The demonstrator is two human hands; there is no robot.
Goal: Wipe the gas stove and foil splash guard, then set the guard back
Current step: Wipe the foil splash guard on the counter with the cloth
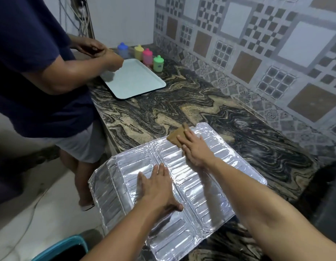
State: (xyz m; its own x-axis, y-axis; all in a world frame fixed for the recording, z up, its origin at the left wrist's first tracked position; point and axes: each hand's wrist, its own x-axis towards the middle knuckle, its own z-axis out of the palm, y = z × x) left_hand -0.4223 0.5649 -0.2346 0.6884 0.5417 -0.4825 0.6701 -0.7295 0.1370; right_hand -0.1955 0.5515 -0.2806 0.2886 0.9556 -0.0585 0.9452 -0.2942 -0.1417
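The splash guard [174,185] lies flat on the desk [182,106], its near left corner hanging past the desk's front edge. The left hand [156,187] rests on the guard's middle, and the right hand [196,149] sits further back on it, pressing a cloth [175,137] at the guard's far edge. Well behind, a tray [133,80] lies on the desk, with four cups [142,54] lined up just beyond it by the wall. A second person [41,72] stands left of the desk, hands over the tray. A bin [63,247] sits on the floor, near left.
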